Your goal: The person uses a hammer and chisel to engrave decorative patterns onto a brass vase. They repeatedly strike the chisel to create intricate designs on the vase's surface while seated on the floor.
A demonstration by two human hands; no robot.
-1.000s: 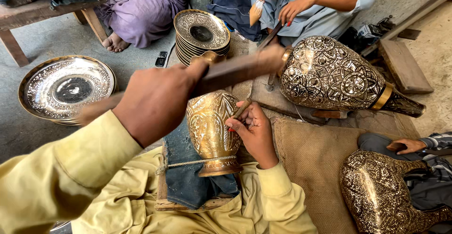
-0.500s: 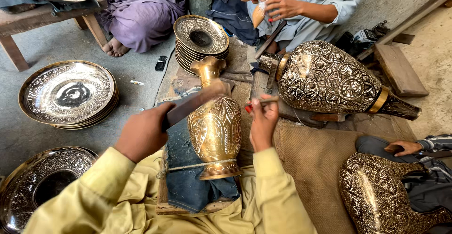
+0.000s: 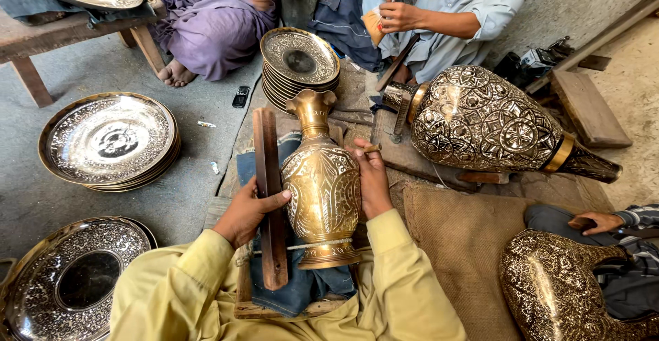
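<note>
At the centre of the head view, an engraved brass vase (image 3: 321,183) lies on a folded blue cloth (image 3: 302,289) over a low wooden board (image 3: 244,300), its flared mouth pointing away from the person and its foot toward the lap.

Left hand (image 3: 247,214): fingers are curled around a long, dark wooden bar (image 3: 269,197), gripping it near mid-length. The bar runs lengthwise just beside the vase, on its left flank, and the thumb reaches across to touch the vase body. The forearm, in a pale yellow sleeve, enters from the lower left.

Right hand (image 3: 373,183): the palm and fingers are pressed flat against the right side of the vase body. A short, slim tool (image 3: 371,149) is pinched at the top of this hand; its tip is too small to make out.

Surface: the work area is a grey concrete floor (image 3: 206,155), partly covered by burlap sacking (image 3: 460,245). A stack of engraved round trays (image 3: 110,138) sits at left, another tray (image 3: 75,279) at lower left, and a stack of smaller plates (image 3: 300,59) beyond the vase mouth. A large engraved vessel (image 3: 491,124) lies on its side at right; a second one (image 3: 556,289) occupies the lower right corner.

Room: other seated people work along the far edge, and a wooden bench (image 3: 41,35) at upper left carries a tray.
</note>
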